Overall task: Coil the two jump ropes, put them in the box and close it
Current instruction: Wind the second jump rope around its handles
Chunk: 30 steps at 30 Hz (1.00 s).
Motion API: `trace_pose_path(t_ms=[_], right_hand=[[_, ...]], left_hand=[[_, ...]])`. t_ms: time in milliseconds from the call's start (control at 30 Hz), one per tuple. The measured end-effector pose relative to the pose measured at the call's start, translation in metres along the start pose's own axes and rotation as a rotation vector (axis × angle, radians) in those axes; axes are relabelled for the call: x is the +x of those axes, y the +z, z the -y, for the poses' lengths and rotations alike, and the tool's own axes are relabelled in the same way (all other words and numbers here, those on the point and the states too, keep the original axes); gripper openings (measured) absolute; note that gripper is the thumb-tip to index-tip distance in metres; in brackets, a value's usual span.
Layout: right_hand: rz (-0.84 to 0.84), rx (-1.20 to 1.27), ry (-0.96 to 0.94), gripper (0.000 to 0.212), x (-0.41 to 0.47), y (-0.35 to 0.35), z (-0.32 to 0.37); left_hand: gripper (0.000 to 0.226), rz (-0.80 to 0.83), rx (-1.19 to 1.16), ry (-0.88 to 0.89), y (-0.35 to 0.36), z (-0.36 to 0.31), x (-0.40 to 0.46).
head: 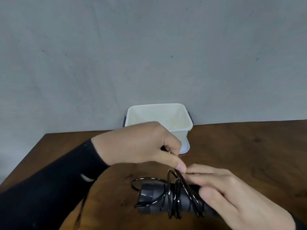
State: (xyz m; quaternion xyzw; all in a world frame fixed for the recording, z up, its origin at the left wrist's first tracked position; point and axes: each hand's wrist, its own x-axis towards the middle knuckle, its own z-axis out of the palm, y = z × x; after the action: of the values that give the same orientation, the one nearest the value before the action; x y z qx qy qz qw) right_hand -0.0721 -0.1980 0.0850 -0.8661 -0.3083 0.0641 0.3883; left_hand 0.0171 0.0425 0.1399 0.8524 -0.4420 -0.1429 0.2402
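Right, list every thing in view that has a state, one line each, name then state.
Box: open, no lid on it, nothing visible inside, at the table's far edge.
Jump rope: cord partly wound round its black handles, loops still loose.
Left hand: pinching the cord above the handles.
Right hand: gripping the handles.
Second rope: not visible.
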Motion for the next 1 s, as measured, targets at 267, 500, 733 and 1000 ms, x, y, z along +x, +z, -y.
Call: trace_pose_path(t_ms=[267, 500, 733, 1000], right_hand=[[-0.28, 0.315, 0.14, 0.047, -0.002, 0.006, 0.003], [-0.652, 0.507, 0.204, 0.049, 0.006, -0.002, 0.002], [-0.746, 0.46, 0.239, 0.052, 0.023, -0.005, -0.005], [-0.656, 0.091, 0.342, 0.04, 0.051, 0.009, -0.037]], left_hand=[[0.034, -0.213, -0.58, -0.074, 0.055, 0.009, 0.034], [0.058, -0.458, -0.56, -0.3, 0.114, 0.014, 0.038], [0.034, -0.437, -0.563, -0.285, 0.122, 0.009, 0.017], [0.036, -0.301, -0.127, -0.412, 0.107, -0.009, -0.007]])
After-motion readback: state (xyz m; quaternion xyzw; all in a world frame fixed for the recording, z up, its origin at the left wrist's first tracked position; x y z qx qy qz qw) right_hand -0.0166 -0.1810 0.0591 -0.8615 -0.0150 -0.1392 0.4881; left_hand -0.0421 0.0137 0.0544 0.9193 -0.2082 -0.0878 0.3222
